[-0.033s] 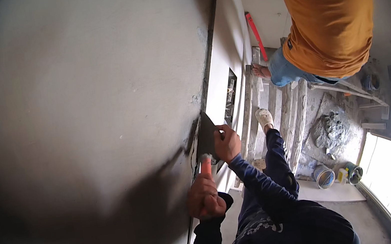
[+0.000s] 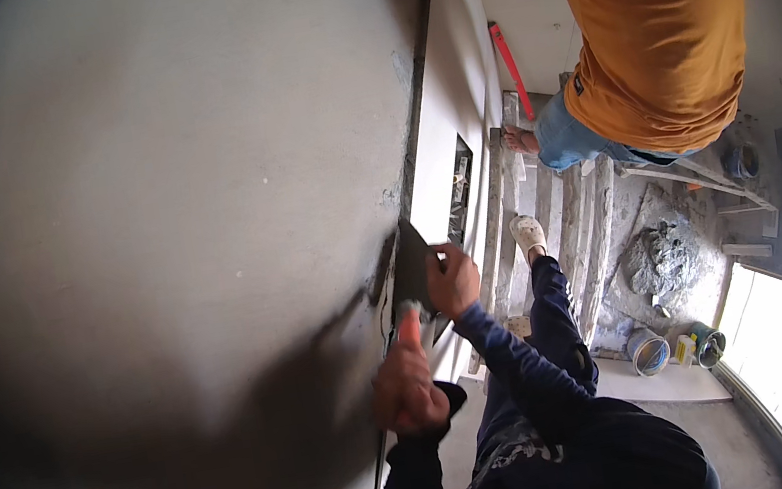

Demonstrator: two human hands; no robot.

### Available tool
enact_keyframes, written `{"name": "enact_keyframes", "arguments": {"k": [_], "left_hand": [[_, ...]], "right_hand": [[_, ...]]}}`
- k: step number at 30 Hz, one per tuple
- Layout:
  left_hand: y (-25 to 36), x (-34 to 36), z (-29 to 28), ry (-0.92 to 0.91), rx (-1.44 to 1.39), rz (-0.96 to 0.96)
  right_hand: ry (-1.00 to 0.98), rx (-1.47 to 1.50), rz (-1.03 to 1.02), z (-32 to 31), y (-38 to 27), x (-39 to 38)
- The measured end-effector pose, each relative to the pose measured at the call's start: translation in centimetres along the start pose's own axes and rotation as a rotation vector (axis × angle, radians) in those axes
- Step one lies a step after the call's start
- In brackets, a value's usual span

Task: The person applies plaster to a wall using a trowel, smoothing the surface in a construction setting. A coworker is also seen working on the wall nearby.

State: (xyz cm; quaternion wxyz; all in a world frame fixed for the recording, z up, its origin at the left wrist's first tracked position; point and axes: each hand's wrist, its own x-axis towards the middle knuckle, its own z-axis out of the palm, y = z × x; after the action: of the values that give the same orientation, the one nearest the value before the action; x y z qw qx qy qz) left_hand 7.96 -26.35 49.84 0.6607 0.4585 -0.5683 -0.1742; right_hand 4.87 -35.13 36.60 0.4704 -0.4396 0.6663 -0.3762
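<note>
My left hand [image 2: 407,394] is closed around the orange handle [image 2: 408,327] of a trowel. Its dark flat blade [image 2: 408,264] lies along the edge where the pale plastered wall [image 2: 162,198] meets a recess. On the blade's right side, the fingers of my right hand [image 2: 455,280] are closed at its edge, with the thumb toward the wall. A narrow rough strip of plaster [image 2: 383,311] shows beside the blade. The lower blade is partly covered by the handle and my hand.
A co-worker in an orange shirt [image 2: 656,23] stands ahead on the right, on the planks [image 2: 577,217]. A red level [image 2: 511,70] leans at the far wall. Right of the planks lie a mortar heap [image 2: 661,260] and buckets [image 2: 648,352]. A wall opening [image 2: 460,189] is near my hands.
My left hand and the trowel handle have shifted slightly upward along the wall edge. The right hand stays at the blade, moved up a touch.
</note>
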Motion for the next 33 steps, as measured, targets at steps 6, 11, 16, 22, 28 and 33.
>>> {"name": "enact_keyframes", "arguments": {"k": [6, 11, 16, 22, 28, 33], "left_hand": [[-1.0, -0.4, 0.7, -0.092, -0.012, 0.035], [-1.7, 2.0, 1.9, 0.031, -0.014, 0.020], [0.2, -2.2, 0.9, 0.134, -0.064, 0.014], [-2.0, -0.6, 0.7, 0.014, -0.030, 0.048], [-1.0, -1.8, 0.4, 0.050, -0.047, -0.061], [-0.9, -1.2, -0.4, 0.069, -0.048, -0.040]], "right_hand": [[-0.007, 0.045, -0.046, -0.4, 1.8, -0.5], [0.007, 0.071, 0.018, 0.4, 0.7, 1.1], [-0.068, 0.049, 0.005, -1.1, 2.2, -1.9], [-0.060, 0.072, 0.046, -0.4, 0.8, -0.4], [0.031, 0.038, 0.016, 1.0, 1.0, 1.7], [-0.220, 0.004, -0.031, -1.7, 1.9, -0.7]]}}
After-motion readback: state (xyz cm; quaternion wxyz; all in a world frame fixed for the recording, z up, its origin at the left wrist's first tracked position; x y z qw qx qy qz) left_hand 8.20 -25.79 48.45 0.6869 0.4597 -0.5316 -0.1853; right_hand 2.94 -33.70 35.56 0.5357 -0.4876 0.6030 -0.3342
